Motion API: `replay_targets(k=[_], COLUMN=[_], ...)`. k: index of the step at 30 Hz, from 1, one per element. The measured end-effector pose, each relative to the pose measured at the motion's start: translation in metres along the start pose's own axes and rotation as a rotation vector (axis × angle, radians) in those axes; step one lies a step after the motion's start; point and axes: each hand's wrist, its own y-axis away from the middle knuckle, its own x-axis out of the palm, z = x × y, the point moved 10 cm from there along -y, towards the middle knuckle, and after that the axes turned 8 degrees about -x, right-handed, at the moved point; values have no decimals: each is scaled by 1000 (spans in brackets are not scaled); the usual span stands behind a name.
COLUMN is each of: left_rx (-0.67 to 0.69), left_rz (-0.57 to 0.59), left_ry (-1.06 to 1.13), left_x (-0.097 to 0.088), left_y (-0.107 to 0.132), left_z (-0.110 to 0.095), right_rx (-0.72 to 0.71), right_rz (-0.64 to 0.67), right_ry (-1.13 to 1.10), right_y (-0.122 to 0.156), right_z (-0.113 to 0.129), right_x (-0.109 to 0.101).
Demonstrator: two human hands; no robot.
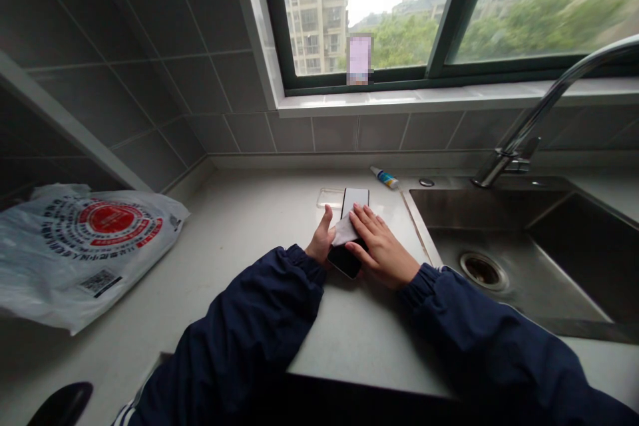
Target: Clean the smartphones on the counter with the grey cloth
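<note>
A black smartphone (345, 261) lies tilted between my hands just above or on the white counter. The upper part of its screen reflects pale light. My left hand (320, 241) grips the phone's left edge, thumb up; its other fingers are hidden below. Across the middle of the screen is a pale, thin cloth (343, 231). My right hand (383, 246) presses this cloth onto the glass, fingers stretched flat and close together, thumb lower down. Behind the phone, to its left, a clear phone case (328, 197) rests on the counter.
A small blue-and-yellow tube (384, 178) lies near the sink's corner. The steel sink (519, 279) and chrome faucet (514, 126) stand on the right. At left sits a white plastic bag (90, 246) with red print. A dark rounded object (64, 405) is at the lower left.
</note>
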Motion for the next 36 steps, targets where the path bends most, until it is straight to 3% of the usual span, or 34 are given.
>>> replay_targets(k=[9, 18, 36], left_rx=[-6, 10, 3], left_rz=[-19, 21, 20], left_ry=[13, 57, 45], left_x=[-3, 12, 5], left_y=[1, 3, 1], left_z=[-1, -2, -2], right_rx=[-11, -8, 4], right_rz=[8, 9, 37], right_ry=[15, 4, 5], right_y=[0, 0, 0], right_z=[1, 1, 1], right_x=[0, 1, 3])
